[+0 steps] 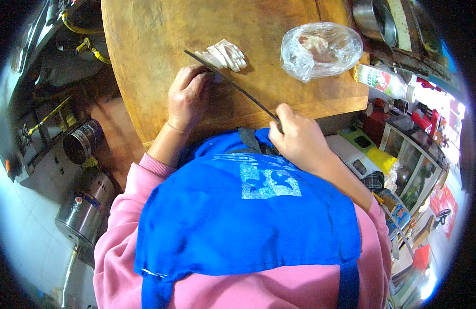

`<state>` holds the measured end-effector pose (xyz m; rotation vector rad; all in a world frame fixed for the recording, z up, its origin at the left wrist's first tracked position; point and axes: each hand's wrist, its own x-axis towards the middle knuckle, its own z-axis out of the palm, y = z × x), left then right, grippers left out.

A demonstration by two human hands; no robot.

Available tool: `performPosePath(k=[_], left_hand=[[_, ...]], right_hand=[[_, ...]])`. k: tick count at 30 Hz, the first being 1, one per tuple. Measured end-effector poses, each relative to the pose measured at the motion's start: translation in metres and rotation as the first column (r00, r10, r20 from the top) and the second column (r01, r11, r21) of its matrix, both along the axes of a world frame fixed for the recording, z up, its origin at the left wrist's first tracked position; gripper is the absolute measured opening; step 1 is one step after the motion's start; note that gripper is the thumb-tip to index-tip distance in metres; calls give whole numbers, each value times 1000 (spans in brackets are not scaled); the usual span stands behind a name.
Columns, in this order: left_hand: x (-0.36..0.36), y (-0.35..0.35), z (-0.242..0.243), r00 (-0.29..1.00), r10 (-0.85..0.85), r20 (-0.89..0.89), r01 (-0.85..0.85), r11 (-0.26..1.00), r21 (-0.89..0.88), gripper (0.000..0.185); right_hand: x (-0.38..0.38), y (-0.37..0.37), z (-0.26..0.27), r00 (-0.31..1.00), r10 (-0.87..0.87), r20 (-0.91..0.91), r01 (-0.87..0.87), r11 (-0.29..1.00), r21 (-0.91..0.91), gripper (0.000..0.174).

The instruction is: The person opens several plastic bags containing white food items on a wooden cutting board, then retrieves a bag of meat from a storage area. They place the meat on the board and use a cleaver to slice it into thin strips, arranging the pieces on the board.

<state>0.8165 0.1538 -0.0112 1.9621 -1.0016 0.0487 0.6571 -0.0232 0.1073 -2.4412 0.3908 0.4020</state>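
My right hand (301,141) grips the handle of a kitchen knife (241,90), seen nearly edge-on along its dark spine. The blade slants up and left across a wooden board-like top (160,34). My left hand (187,96) rests on the wood with curled fingers, close against the near side of the blade. Whatever lies under those fingers is hidden. Just beyond the knife, pale slices, apparently fatty meat (227,56), lie fanned in overlapping rows. Farther right sits a clear plastic bag (292,54) with a piece of reddish, pale-streaked meat (317,46) inside.
A metal pot (371,21) stands beyond the right edge, with a printed packet (381,81) below it. Cluttered shelving (412,154) fills the right side. A steel cylinder (85,208) and an open can-like container (81,143) are at the left. My blue apron (207,224) borders the wood.
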Motion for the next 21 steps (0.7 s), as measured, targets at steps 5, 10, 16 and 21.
performPosePath(k=[5, 10, 16, 21], left_hand=[[-2, 1, -4, 999, 40, -26, -40, 999, 1, 22], [-1, 1, -2, 999, 38, -4, -38, 999, 15, 23], [-2, 0, -2, 999, 42, -16, -41, 999, 29, 14], [-2, 0, -1, 998, 55, 15, -55, 998, 16, 17]], right_hand=[[4, 3, -10, 1000, -3, -30, 2, 1000, -16, 19], [12, 9, -35, 982, 56, 181, -46, 997, -59, 17], [-11, -3, -28, 990, 11, 142, -1, 998, -69, 20], [-15, -4, -10, 997, 14, 75, -9, 998, -63, 21]])
